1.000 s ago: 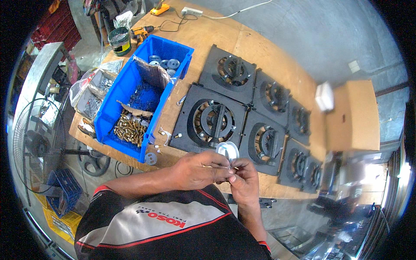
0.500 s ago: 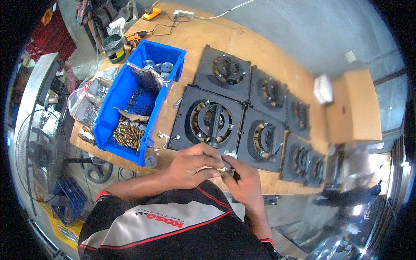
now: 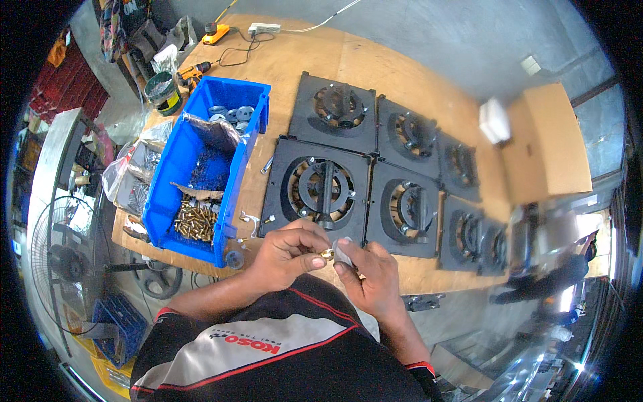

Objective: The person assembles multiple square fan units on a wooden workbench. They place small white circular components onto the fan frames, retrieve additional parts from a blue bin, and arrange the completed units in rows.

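My left hand (image 3: pixel 291 253) is closed, pinching a small brass fitting (image 3: pixel 327 254) between thumb and fingertips. Beside it, my right hand (image 3: pixel 368 273) grips a pale grey round disc (image 3: pixel 341 252) by its edge, its thumb below. Fitting and disc are very close; whether they touch I cannot tell. Both hands are at the table's near edge, in front of a square black burner plate (image 3: pixel 278 201) with a round ring in its middle. More such plates lie in rows behind and to the right. A blue bin (image 3: pixel 231 221) to the left holds a heap of brass fittings (image 3: pixel 195 221) and several grey discs (image 3: pixel 231 115).
Small loose parts and another disc (image 3: pixel 234 259) lie by the bin's near corner. Beyond are a drill (image 3: pixel 194 72), a dark tub (image 3: pixel 163 94) and a power strip (image 3: pixel 265 28). A cardboard box (image 3: pixel 552 147) stands at the right; a fan (image 3: pixel 67 258) stands left of the table.
My hands have drawn slightly apart, and the brass fitting and grey disc now show between them. The view has shifted a little. The bin and plates stay in place.
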Available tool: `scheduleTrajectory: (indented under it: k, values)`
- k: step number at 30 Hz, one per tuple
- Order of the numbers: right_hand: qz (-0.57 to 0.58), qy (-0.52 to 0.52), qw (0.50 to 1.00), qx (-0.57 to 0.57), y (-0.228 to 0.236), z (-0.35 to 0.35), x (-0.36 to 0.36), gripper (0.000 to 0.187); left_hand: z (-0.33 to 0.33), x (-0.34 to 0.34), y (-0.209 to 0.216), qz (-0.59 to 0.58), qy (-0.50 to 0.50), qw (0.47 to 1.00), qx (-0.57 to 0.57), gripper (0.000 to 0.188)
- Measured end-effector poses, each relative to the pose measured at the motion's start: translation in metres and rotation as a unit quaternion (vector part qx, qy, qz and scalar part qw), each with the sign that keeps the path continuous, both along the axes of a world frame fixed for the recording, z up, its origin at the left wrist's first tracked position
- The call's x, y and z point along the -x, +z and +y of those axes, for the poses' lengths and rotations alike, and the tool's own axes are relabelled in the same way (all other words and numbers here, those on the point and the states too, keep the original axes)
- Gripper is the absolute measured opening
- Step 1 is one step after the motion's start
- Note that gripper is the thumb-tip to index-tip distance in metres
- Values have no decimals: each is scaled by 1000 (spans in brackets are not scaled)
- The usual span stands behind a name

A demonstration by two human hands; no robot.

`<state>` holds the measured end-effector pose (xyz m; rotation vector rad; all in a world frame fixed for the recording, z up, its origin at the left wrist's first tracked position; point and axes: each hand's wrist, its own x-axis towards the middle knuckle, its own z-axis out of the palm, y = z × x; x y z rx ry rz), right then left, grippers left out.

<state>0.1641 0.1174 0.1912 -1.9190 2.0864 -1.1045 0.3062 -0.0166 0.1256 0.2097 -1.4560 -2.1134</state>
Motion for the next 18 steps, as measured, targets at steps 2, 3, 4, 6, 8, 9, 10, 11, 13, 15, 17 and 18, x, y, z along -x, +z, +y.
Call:
scheduleTrajectory:
  k: [2,3,4,6,8,9,10,11,13,15,17,18]
  values:
    - [-8,18,1000,-8,-1,1,3,32,-2,0,-1,15,-11,1000,5,21]
    - [-12,28,999,-12,-1,2,4,31,-3,-1,-2,23,-20,999,15,20]
    - [-27,34,999,-21,0,2,6,31,-5,-2,-3,31,-29,999,26,19]
    - [-56,46,997,-38,1,1,8,29,-7,-4,-1,27,-38,998,37,18]
    - [-80,49,995,-38,2,0,8,27,-7,-5,0,22,-43,998,42,18]
    - [-92,51,994,-38,2,0,7,26,-6,-5,1,18,-43,998,43,18]
    - [-116,41,992,-41,3,1,6,25,-4,-5,2,15,-43,998,43,17]
    - [-139,31,989,-45,2,2,4,24,-2,-3,1,31,-31,999,22,17]
    - [-174,18,983,-50,2,1,2,23,4,0,-1,63,-7,998,-21,16]
    - [-199,12,979,-51,-1,2,3,23,6,1,0,75,9,997,-20,19]
    - [-226,14,972,-61,-2,4,3,23,4,-1,5,48,22,997,62,23]
    - [-239,15,969,-66,-3,5,3,24,-2,-4,14,15,27,989,142,25]
